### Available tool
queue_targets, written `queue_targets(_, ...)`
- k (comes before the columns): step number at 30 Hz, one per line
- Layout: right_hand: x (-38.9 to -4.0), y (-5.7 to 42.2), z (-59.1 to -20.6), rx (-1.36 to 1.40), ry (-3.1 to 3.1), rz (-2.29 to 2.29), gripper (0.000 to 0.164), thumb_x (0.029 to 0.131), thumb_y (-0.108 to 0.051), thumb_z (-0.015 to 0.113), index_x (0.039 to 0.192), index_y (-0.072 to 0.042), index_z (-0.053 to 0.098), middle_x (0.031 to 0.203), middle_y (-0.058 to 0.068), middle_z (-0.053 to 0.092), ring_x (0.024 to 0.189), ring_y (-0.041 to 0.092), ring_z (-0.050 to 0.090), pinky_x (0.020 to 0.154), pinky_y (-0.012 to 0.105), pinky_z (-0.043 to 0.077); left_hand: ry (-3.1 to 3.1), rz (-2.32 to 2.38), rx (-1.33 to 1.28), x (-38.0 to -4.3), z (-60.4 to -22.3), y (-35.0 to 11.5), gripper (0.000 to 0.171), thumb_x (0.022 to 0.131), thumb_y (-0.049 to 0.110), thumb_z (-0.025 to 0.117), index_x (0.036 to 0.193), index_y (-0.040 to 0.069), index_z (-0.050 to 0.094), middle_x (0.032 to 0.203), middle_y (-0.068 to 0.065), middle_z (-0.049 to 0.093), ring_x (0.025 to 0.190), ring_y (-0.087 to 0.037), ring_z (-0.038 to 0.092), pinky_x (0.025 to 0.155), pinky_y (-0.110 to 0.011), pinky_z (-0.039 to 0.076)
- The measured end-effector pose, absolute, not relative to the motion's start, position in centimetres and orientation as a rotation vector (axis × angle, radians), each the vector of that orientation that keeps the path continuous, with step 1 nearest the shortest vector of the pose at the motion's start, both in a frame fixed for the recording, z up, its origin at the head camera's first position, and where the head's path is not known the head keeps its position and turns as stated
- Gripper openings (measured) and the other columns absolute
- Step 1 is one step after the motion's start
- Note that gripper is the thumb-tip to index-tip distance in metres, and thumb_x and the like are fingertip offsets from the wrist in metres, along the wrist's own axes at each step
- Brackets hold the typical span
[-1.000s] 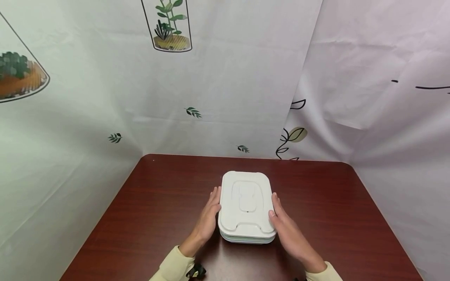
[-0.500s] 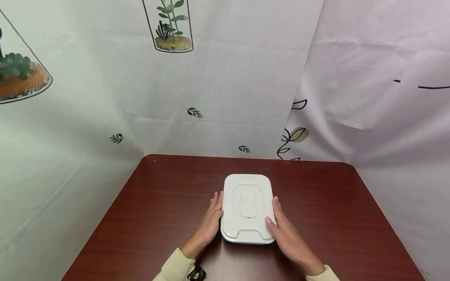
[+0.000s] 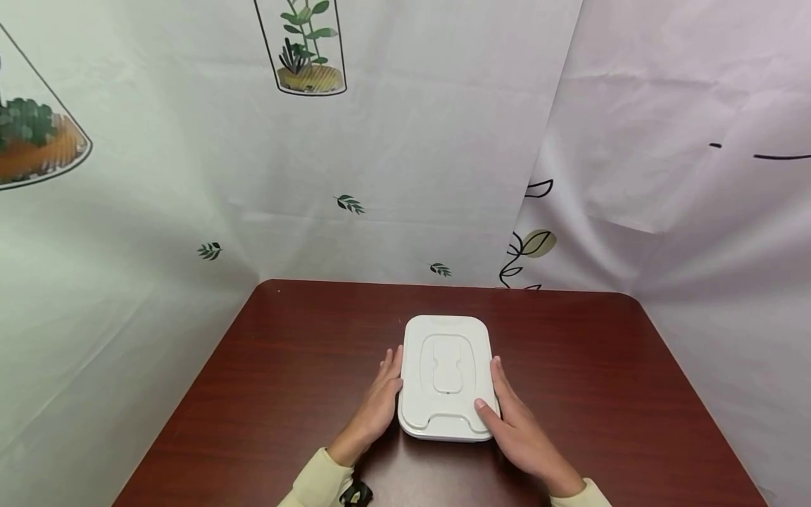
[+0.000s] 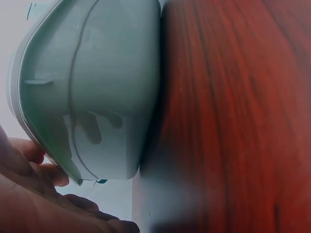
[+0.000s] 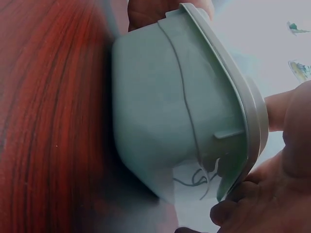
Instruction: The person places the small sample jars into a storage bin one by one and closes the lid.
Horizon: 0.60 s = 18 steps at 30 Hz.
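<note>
A lidded container is sitting on the surface, near its middle and a little toward the person. The lid is lying on top of the container's body. The left hand is lying against the container's left side, and the right hand is lying against its right side with the thumb resting on the lid's near corner. A hanging backdrop is standing behind the surface and along both its sides.

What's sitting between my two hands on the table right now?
A white lidded container stands on the table between the left hand and the right hand, each against one side. The head view shows it.
</note>
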State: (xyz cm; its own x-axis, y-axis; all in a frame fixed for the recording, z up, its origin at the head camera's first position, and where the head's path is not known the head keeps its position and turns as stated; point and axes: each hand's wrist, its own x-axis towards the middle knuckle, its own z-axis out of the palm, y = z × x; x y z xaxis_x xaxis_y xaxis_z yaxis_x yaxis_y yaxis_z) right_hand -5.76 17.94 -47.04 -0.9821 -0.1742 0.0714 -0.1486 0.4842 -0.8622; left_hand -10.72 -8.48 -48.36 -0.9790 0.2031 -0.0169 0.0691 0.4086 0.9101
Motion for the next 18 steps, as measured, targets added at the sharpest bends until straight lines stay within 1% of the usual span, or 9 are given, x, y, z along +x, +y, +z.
queue_targets(2,-5.8,18.0,-47.0,-0.297,2.738,-1.511,0.081,0.109,-0.04,0.059,0.17,-0.012,0.014,0.178,0.012,0.009,0.163,0.037,0.013,0.108,-0.006,0.005,2.544,1.618,0.226,-10.7,-48.3,-8.5,0.059,0.109,0.011,0.039,0.167,0.009,0.028,0.176,-0.018,0.014,0.162,-0.049,0.005,0.128,-0.069,0.007)
queue_targets(3,-5.7,18.1,-46.9,-0.293,2.783,-1.467,0.08,0.109,-0.041,0.059,0.17,-0.013,0.016,0.178,0.011,0.012,0.163,0.037,0.016,0.114,0.0,0.01,2.562,1.611,0.209,-10.7,-48.3,-8.6,0.06,0.108,0.012,0.041,0.167,0.01,0.03,0.177,-0.017,0.015,0.163,-0.048,0.007,0.128,-0.07,0.009)
queue_targets(4,-5.7,18.3,-46.8,-0.289,2.836,-1.414,0.079,0.108,-0.043,0.059,0.17,-0.014,0.019,0.178,0.011,0.014,0.163,0.037,0.018,0.121,0.008,0.016,2.585,1.605,0.19,-10.6,-48.2,-8.6,0.061,0.107,0.013,0.044,0.166,0.013,0.033,0.177,-0.016,0.016,0.163,-0.046,0.009,0.128,-0.07,0.011)
queue_targets(6,-5.7,18.8,-46.6,-0.281,2.958,-1.291,0.076,0.107,-0.045,0.06,0.169,-0.017,0.025,0.177,0.011,0.019,0.162,0.039,0.023,0.129,0.033,0.027,2.675,1.569,0.166,-10.6,-48.2,-8.8,0.061,0.106,0.017,0.05,0.165,0.017,0.038,0.177,-0.012,0.019,0.163,-0.044,0.012,0.127,-0.071,0.012)
queue_targets(7,-5.8,19.1,-46.6,-0.285,3.033,-1.212,0.075,0.107,-0.046,0.06,0.169,-0.018,0.029,0.177,0.011,0.022,0.161,0.04,0.025,0.128,0.047,0.032,2.738,1.534,0.162,-10.5,-48.1,-9.0,0.061,0.106,0.02,0.053,0.165,0.019,0.039,0.177,-0.01,0.02,0.164,-0.043,0.013,0.126,-0.072,0.012)
queue_targets(9,-6.0,19.9,-46.4,-0.296,3.177,-1.042,0.071,0.106,-0.047,0.061,0.166,-0.02,0.036,0.175,0.013,0.026,0.159,0.044,0.028,0.118,0.069,0.036,2.912,1.398,0.182,-10.5,-48.1,-9.5,0.06,0.106,0.029,0.056,0.164,0.023,0.04,0.177,-0.008,0.022,0.164,-0.041,0.015,0.126,-0.074,0.013)
queue_targets(11,-6.3,20.8,-46.3,-0.31,3.276,-0.896,0.068,0.105,-0.047,0.062,0.164,-0.021,0.041,0.174,0.017,0.028,0.158,0.048,0.028,0.115,0.075,0.035,3.084,1.184,0.212,-10.3,-47.8,-10.2,0.062,0.107,0.041,0.055,0.165,0.025,0.039,0.177,-0.007,0.021,0.164,-0.04,0.015,0.125,-0.075,0.013)
queue_targets(14,-6.6,22.1,-46.2,-0.321,3.361,-0.706,0.067,0.103,-0.05,0.062,0.162,-0.023,0.045,0.173,0.02,0.029,0.157,0.051,0.028,0.114,0.078,0.031,3.239,0.87,0.231,-10.2,-47.3,-11.2,0.068,0.107,0.058,0.049,0.165,0.027,0.038,0.177,-0.008,0.02,0.165,-0.04,0.013,0.124,-0.077,0.013)
queue_targets(18,-6.8,23.4,-46.8,-0.296,3.374,-0.544,0.069,0.103,-0.058,0.057,0.162,-0.027,0.044,0.174,0.02,0.025,0.158,0.053,0.024,0.114,0.081,0.025,3.271,0.632,0.204,-9.8,-46.9,-12.0,0.075,0.104,0.072,0.04,0.165,0.028,0.037,0.178,-0.008,0.018,0.165,-0.04,0.01,0.124,-0.077,0.009)
